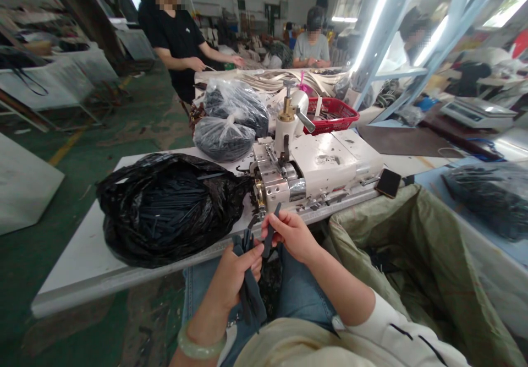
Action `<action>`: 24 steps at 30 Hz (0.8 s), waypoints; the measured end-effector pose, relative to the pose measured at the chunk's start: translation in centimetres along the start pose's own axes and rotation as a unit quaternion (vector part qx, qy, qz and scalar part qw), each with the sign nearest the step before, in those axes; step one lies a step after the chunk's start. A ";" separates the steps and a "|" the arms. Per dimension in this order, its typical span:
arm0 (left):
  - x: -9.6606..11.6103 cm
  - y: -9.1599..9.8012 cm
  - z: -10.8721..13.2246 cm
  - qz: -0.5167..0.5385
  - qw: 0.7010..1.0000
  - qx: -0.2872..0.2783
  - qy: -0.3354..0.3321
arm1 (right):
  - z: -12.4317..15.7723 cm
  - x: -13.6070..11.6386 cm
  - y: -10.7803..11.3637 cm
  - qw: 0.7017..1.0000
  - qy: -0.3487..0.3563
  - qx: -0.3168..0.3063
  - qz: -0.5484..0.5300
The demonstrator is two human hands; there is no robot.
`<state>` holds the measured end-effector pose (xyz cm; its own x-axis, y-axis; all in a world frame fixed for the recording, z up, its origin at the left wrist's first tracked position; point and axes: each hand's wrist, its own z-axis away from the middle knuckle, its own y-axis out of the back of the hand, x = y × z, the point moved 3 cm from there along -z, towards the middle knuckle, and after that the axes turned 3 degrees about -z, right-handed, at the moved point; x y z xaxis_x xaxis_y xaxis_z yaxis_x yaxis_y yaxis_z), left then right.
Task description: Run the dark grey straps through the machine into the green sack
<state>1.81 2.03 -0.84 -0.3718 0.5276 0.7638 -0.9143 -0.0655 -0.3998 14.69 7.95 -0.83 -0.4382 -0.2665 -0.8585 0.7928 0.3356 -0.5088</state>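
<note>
My left hand (238,276) is closed around a bunch of dark grey strips (252,295), which hang down over my lap. Between the thumb and fingers of my right hand (292,236) is a single dark strip (270,237), held upright; its lower end meets the left fingertips. Both hands are close together in front of the table edge, just below a cream-coloured machine (330,160) with a metal roller head. To the left of the machine, an opened black plastic bag (119,229) holds many similar dark strips (173,202).
Clear plastic bags (225,138) of dark pieces stand behind the black bag. A red basket (350,115) sits behind the machine, and a phone (388,183) lies at its right end. A large green sack (433,246) gapes at my right. Co-workers (175,39) are across the table.
</note>
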 end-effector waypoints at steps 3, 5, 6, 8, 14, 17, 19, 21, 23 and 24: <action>0.1 -0.2 0.1 0.023 0.999 -0.038 0.022 | 0.5 0.3 -0.5 0.997 -0.020 -0.046 -0.059; 0.2 -0.5 0.2 0.040 0.995 -0.075 0.044 | 0.7 0.4 -0.7 0.994 -0.025 -0.076 -0.073; 0.1 -0.7 0.2 0.044 0.994 -0.087 0.054 | 0.7 0.4 -0.7 0.994 -0.024 -0.082 -0.070; 0.0 -0.9 0.2 0.043 0.993 -0.087 0.062 | 0.1 0.2 -0.3 0.996 -0.016 -0.062 -0.065; -0.1 -0.2 -0.2 0.039 0.997 -0.058 0.032 | -4.0 -1.9 4.3 0.991 0.014 0.117 -0.066; 0.1 0.5 -0.3 0.046 0.997 -0.053 0.021 | -5.6 -2.6 6.0 0.987 -0.011 0.151 -0.044; 0.3 0.8 -0.3 0.050 0.997 -0.050 0.017 | -6.2 -2.8 6.4 0.985 -0.014 0.169 -0.039; 0.4 1.0 -0.3 0.055 0.997 -0.045 0.015 | -6.6 -2.8 6.4 0.981 -0.005 0.190 -0.035; 0.6 1.0 -0.2 0.059 0.997 -0.043 0.013 | -6.8 -2.8 6.3 0.975 0.015 0.219 -0.027; 0.6 1.0 -0.2 0.060 0.997 -0.044 0.014 | -6.7 -2.9 6.4 0.971 0.027 0.236 -0.023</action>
<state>0.69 2.48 -0.86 -0.4720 0.5441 0.6936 -0.8453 -0.0559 -0.5313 18.21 16.96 -2.04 -0.4888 -0.2187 -0.8445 0.8724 -0.1296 -0.4714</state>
